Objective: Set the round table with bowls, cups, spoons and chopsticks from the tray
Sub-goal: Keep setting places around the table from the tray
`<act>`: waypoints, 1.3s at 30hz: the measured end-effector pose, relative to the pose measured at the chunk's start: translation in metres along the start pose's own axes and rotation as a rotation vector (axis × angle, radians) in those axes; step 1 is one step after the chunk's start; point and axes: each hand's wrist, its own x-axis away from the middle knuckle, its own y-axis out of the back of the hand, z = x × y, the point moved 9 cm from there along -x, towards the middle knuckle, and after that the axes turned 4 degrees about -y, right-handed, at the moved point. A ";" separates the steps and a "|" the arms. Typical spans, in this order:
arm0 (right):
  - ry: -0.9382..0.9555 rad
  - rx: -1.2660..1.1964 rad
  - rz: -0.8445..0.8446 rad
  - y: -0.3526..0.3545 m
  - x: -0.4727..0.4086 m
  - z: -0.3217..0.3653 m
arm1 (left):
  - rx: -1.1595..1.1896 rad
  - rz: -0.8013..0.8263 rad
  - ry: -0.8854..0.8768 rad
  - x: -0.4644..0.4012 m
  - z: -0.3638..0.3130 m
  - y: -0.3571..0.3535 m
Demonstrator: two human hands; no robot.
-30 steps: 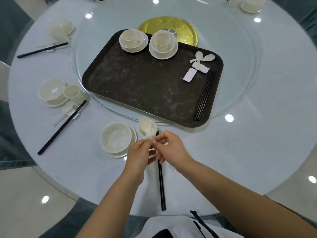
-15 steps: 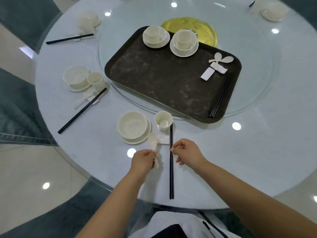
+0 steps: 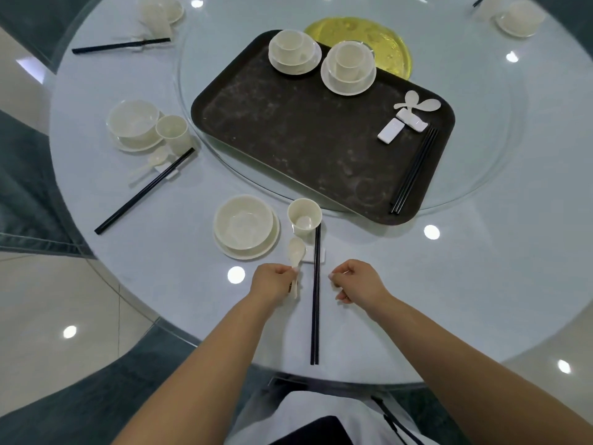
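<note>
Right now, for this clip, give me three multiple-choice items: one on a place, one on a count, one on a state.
1. Where do the near chopsticks lie?
A. between the two hands
B. inside the tray
C. across the bowl

2. How many cup-in-bowl sets stand on the tray?
A. one
B. two
C. four

3. What is the left hand doing?
A. resting flat
B. lifting a cup
C. pinching the spoon

Key: 1 A, they run past the white rest, with the right hand on their other side. 2 B, two sets sit at its far edge. 3 C, fingertips pinch the handle.
</note>
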 end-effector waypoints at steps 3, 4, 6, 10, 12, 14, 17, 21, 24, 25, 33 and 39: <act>-0.011 -0.014 -0.003 0.000 -0.001 0.000 | 0.015 0.000 0.001 -0.002 -0.003 -0.001; -0.015 -0.021 -0.001 -0.001 -0.001 0.001 | 0.026 0.001 0.000 -0.002 -0.003 -0.001; -0.021 -0.028 0.002 -0.002 -0.002 0.002 | 0.031 -0.004 -0.004 -0.003 -0.004 0.000; -0.017 -0.038 -0.005 -0.003 -0.003 0.004 | 0.007 -0.018 -0.036 -0.006 -0.006 0.002; 0.009 -0.026 -0.036 0.001 -0.004 0.008 | -0.003 -0.009 -0.038 -0.006 -0.005 0.001; 0.055 0.003 -0.084 0.008 -0.005 0.015 | -0.011 -0.002 -0.035 -0.005 -0.004 0.000; 0.098 0.004 -0.111 0.016 -0.005 0.027 | -0.019 -0.014 -0.041 -0.005 -0.003 0.000; 0.105 -0.010 -0.106 0.020 -0.004 0.036 | -0.042 -0.019 -0.059 -0.006 -0.005 -0.002; 0.105 -0.006 -0.095 0.020 -0.001 0.037 | -0.044 -0.023 -0.053 -0.006 -0.004 -0.001; 0.113 0.000 -0.095 0.021 0.000 0.037 | -0.032 -0.028 -0.047 -0.007 -0.004 0.000; 0.514 0.248 -0.444 0.066 0.008 0.088 | -0.102 -0.185 -0.130 0.003 -0.022 0.030; 0.527 0.725 -0.317 0.053 -0.012 0.107 | -0.201 -0.268 -0.254 0.015 -0.052 0.056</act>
